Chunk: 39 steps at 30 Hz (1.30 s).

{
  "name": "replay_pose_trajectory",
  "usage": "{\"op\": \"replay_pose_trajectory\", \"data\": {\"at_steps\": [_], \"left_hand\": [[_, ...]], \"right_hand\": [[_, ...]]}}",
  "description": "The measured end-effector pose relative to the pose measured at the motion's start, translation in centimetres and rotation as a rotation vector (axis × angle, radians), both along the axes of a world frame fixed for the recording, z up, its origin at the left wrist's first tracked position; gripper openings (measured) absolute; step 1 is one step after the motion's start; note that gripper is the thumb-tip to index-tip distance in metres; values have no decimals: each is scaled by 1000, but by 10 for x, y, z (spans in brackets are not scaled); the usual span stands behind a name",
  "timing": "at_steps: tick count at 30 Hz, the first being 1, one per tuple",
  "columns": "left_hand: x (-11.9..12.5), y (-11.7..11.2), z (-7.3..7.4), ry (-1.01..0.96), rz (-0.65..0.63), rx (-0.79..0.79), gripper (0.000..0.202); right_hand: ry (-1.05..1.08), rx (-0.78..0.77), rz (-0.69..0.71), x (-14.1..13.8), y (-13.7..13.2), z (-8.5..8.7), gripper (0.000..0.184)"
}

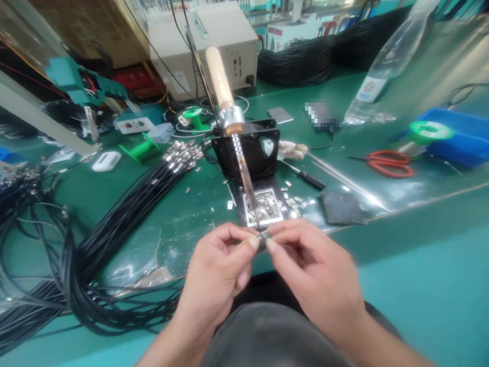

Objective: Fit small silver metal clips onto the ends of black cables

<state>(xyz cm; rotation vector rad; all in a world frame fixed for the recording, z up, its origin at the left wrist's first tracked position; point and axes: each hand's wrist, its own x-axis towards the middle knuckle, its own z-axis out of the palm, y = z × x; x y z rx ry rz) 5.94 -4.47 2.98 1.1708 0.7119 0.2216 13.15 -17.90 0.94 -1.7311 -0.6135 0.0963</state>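
My left hand [219, 270] and my right hand [309, 270] meet at the bench's near edge, both pinched on one small metal part [263, 237] between thumb and forefinger tips. The part sits right at the tip of a wooden-handled soldering iron [229, 109], which slants down from a black stand [254, 148]. Under the tip lies a small tray [249, 218] of shiny metal pieces. A bundle of black cables with metal ends [126, 214] fans across the mat to my left.
Red-handled scissors [387, 163], a blue bin [464, 137] with a green solder spool [430, 132] and a plastic bottle [385, 66] lie right. A beige power unit [214, 46] stands behind. Green spools [196, 117], a white case [106, 161] and a dark pad [342, 208] lie around.
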Motion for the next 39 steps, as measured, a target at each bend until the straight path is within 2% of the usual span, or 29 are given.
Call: {"op": "replay_pose_trajectory", "data": {"at_steps": [6,14,22,28,39], "left_hand": [[-7,-3,-5,21,-46,-74,25],[-20,-2,-10,46,-116,-115,27],[-31,-5,-17,83,-185,10,19],[-31,-5,-16,108,-199,104,19],[-26,-1,-19,100,-191,59,20]], "right_hand": [[249,22,46,1,-4,2,13],[366,52,83,-7,-8,-5,17],[283,37,35,-15,-14,-15,14],[244,33,16,-15,-15,-16,14],[232,35,-8,-11,-9,-17,14]]}}
